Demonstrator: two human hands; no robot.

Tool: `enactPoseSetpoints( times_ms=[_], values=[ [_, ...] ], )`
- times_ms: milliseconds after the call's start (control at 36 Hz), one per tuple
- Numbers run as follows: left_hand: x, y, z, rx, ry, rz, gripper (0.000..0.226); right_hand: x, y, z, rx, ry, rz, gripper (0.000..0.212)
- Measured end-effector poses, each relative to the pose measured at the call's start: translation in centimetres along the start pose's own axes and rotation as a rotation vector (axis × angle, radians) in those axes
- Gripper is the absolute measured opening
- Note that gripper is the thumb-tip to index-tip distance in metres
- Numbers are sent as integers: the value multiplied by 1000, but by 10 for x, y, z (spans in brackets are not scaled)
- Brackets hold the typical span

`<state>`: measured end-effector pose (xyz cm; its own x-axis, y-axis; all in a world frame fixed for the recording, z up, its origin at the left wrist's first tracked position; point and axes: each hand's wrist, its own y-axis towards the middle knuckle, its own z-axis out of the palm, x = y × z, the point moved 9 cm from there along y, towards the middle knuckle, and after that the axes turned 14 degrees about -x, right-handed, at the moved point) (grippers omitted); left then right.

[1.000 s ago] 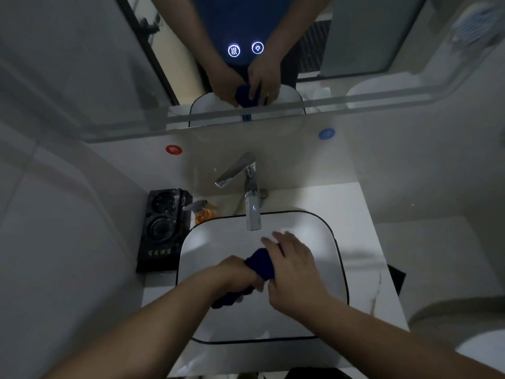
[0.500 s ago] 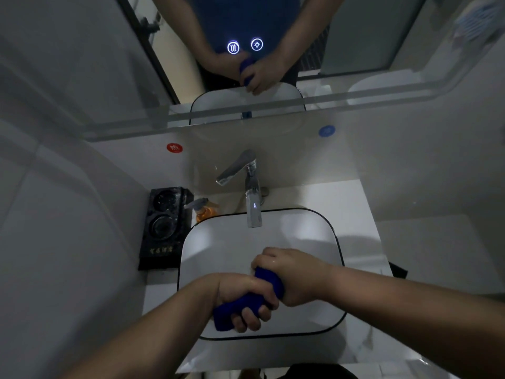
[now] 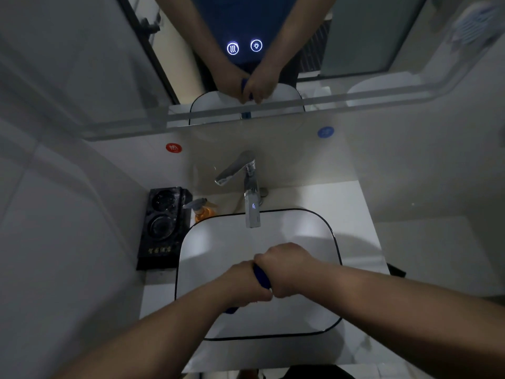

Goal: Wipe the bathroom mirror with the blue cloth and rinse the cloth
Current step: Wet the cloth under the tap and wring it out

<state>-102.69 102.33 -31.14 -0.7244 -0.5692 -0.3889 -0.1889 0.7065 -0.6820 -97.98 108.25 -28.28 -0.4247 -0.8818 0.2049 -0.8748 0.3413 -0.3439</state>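
Evidently at the rinse stage: left hand point(image 3: 246, 283) and right hand point(image 3: 287, 269) both grip the blue cloth point(image 3: 261, 277) between them, twisted. Faucet point(image 3: 251, 203) beyond the hands shows no visible stream; whether the mirror point(image 3: 109, 64) is wiped cannot be told.

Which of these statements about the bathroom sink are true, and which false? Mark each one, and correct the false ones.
1. The left hand and the right hand both grip the blue cloth above the basin. True.
2. The orange bottle stands to the right of the faucet. False: it stands to the left of the faucet, beside the black holder.
3. On the wall, the red sticker is to the left of the blue sticker. True.
4. The black holder sits inside the basin. False: it sits on the counter, left of the basin.
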Motion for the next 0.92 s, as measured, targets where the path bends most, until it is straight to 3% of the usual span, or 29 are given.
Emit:
enactPoseSetpoints(
  times_ms=[56, 111, 250, 333, 472, 611, 694, 750, 778, 833, 917],
  values=[
    [-4, 8, 1, -78, 215, 73, 14, 1, 7, 5, 43, -80, 13, 41],
    [1, 17, 5, -117, 270, 51, 26, 3, 11, 10, 90, -138, 26, 36],
    [13, 26, 2, -212, 132, -113, 59, -5, 19, 7, 127, -99, 25, 17],
    [10, 27, -6, -267, 93, -109, 71, -14, 22, 4, 148, -14, 55, 25],
    [-1, 23, -24, -336, 52, -34, 66, -28, 20, -5, 100, 86, 96, 17],
    [-11, 11, -40, -401, 36, 20, 50, -36, 5, -20, -42, 230, 119, 26],
    [-4, 12, -26, -164, 43, -119, 26, -32, 0, -8, -55, 419, 157, 32],
    [2, 8, -16, 19, 17, -238, 23, -29, -4, 3, -67, 517, 201, 40],
    [2, 9, -18, 24, 52, -241, 24, -29, -5, 6, -102, 506, 224, 46],
    [0, 11, -33, -88, 201, -200, 28, -30, -5, 5, -200, 437, 280, 52],
    [-8, 12, -59, -371, 444, -117, 47, -33, 1, 0, -294, 431, 388, 38]
  ],
)
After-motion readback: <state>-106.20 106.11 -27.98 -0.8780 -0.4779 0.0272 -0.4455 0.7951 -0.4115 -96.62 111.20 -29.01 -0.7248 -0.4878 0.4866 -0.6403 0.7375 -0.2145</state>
